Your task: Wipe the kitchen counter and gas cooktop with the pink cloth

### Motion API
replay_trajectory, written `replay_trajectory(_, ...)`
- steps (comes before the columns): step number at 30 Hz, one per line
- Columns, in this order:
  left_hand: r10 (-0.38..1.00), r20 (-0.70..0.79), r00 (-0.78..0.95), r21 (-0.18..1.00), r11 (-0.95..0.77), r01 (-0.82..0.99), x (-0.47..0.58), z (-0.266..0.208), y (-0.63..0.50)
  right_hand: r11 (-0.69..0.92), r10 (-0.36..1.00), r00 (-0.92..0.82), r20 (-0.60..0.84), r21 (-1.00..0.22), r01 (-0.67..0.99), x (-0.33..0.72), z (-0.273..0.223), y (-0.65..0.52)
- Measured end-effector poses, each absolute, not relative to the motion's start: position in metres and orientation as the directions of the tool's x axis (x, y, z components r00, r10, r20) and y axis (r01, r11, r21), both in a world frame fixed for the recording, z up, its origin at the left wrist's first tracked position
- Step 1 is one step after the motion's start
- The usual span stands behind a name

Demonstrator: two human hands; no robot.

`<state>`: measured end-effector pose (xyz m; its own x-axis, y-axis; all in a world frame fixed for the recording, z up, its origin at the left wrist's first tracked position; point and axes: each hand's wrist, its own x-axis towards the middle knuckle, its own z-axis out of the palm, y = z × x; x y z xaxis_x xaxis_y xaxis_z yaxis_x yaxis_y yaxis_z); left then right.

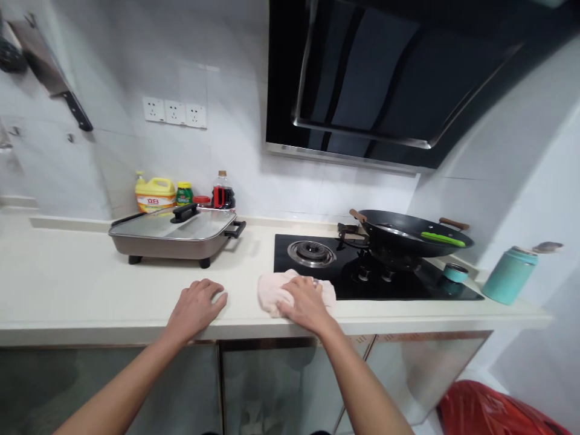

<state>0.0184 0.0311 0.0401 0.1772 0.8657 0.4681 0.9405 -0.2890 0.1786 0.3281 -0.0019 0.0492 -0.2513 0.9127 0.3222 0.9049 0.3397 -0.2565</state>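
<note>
My right hand point(304, 303) presses on a pale pink cloth point(273, 292), its fingers spread over the top. The cloth lies bunched at the counter's front and overlaps the left front corner of the black gas stove point(348, 273). My left hand point(196, 307) rests near the front edge of the white countertop point(109, 296), holding nothing, with its thumb apart from slightly bent fingers. Behind that hand stands an electric pan point(167, 246) with a glass lid point(154, 222).
A black wok point(394, 238) with wooden handles and a green-handled utensil point(443, 239) sits on the right burner. At right are a small teal lid point(455, 273) and a teal canister point(510, 277). Bottles point(223, 190) line the wall. The range hood point(362, 78) hangs overhead.
</note>
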Motion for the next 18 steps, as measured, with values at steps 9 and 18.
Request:
replay_trajectory(9,0.864,0.462,0.203,0.16,-0.306,0.939,0.015,0.038,0.035,0.152,0.912,-0.052,0.407,-0.217,0.964,0.47,0.027,-0.024)
replay_trajectory(18,0.883,0.421,0.209,0.158,-0.298,0.941,0.017,0.04,0.033,-0.518,0.762,0.554,0.335,-0.197,0.832,0.616,0.02,-0.04)
